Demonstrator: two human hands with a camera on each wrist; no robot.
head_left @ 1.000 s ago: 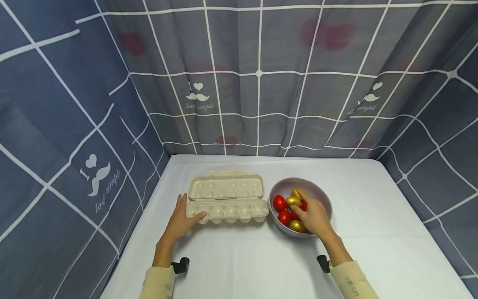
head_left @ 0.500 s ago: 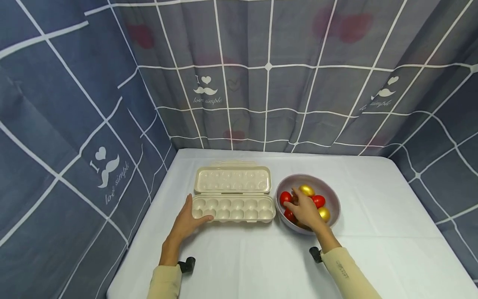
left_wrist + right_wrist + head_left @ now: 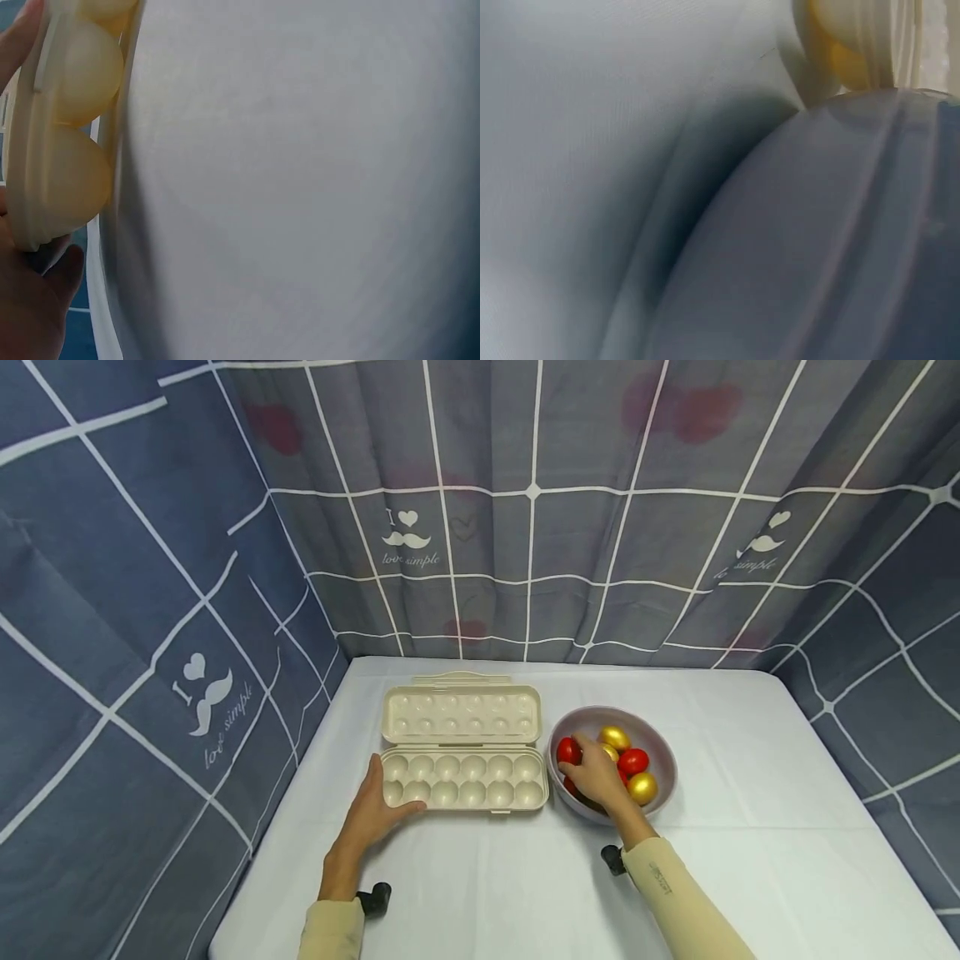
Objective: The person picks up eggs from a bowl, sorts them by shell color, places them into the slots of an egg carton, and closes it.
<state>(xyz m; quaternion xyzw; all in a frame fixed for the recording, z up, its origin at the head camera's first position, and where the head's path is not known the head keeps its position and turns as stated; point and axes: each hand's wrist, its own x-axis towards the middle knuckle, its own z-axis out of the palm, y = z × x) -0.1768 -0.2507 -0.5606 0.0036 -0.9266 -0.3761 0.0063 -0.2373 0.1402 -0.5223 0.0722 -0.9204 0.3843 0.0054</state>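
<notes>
Holding the left end of the carton (image 3: 472,768) between thumb and fingers, the left hand (image 3: 378,810) steadies it. The right hand (image 3: 602,777) touches the red egg (image 3: 567,750) at the left inside the bowl (image 3: 661,748); whether it pinches cannot be told. Expect a light, stiff, slippery egg, best taken around its widest part, and a light, flexible carton.

Head camera faces forward and down from above the table (image 3: 480,877). Wrist views low, close: left at egg carton (image 3: 79,176), right at bowl (image 3: 780,240); carton in both.
</notes>
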